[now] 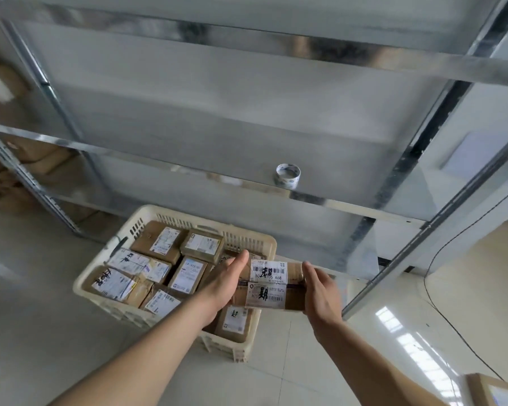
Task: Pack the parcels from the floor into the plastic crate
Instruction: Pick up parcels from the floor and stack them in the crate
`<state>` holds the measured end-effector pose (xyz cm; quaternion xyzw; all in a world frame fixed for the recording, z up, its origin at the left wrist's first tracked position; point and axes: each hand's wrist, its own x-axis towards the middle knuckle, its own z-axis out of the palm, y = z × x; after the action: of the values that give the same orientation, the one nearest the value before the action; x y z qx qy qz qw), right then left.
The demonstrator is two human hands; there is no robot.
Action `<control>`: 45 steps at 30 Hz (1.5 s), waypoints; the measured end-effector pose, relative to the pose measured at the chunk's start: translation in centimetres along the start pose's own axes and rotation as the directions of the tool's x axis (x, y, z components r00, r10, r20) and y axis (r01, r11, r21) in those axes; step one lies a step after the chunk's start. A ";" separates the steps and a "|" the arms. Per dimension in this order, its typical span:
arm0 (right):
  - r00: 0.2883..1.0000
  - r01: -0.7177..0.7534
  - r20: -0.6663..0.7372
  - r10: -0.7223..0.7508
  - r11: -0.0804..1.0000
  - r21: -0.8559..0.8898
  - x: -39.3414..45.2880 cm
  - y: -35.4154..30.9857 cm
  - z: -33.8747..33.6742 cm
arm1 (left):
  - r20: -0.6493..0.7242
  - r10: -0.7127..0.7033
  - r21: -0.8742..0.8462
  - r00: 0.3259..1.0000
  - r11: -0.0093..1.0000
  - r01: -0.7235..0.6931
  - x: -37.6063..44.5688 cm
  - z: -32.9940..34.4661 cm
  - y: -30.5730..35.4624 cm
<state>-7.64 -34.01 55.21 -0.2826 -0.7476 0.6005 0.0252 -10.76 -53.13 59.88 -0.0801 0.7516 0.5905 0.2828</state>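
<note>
One camera only — it sits on the person's head, looking forward and down, close above the cream plastic crate (173,291) and the tall grey metal shelves (247,112).

The crate (255,244) is cream plastic, matt, its walls slotted. The parcels (188,273) inside are brown cardboard, dull, with clear glossy tape and white paper labels. The held parcel (272,285) is the same brown cardboard, banded with shiny tape and carrying two white printed paper labels. The shelving (417,148) is bright metal, its rails mirror-like, its boards smooth and grey. The tape roll (287,175) is glossy plastic film. The floor (35,332) is pale tile, polished enough to show reflections.
</note>
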 end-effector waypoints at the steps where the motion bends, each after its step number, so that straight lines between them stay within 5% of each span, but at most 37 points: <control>1: 1.000 -0.010 0.023 0.010 1.000 -0.009 0.3 -0.1 1.2 | 0.005 -0.018 -0.001 1.000 1.000 0.018 0.4 -0.9 -0.6; 14: 0.960 -0.068 0.270 0.070 0.998 -0.016 7.0 -2.1 14.6 | -0.173 -0.194 0.041 0.966 0.978 0.204 6.6 -11.8 -1.0; 23: 0.926 -0.078 0.367 0.092 0.996 -0.052 9.4 -3.6 21.4 | -0.215 -0.187 0.106 0.959 0.971 0.213 10.4 -18.5 -1.4; 36: 0.943 -0.279 0.164 0.289 0.957 -0.082 9.4 -0.5 38.4 | 0.007 -0.213 0.223 0.977 0.953 0.206 21.4 -33.6 -8.2; 45: 0.926 -0.325 0.166 0.339 0.940 -0.105 14.5 2.2 51.0 | 0.035 -0.150 0.451 0.988 0.885 0.118 32.7 -41.9 -14.0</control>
<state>-38.12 -72.24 34.68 -0.3501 -0.7101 0.5907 -0.1557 -45.31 -89.29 37.10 -0.0444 0.8496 0.3834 0.3594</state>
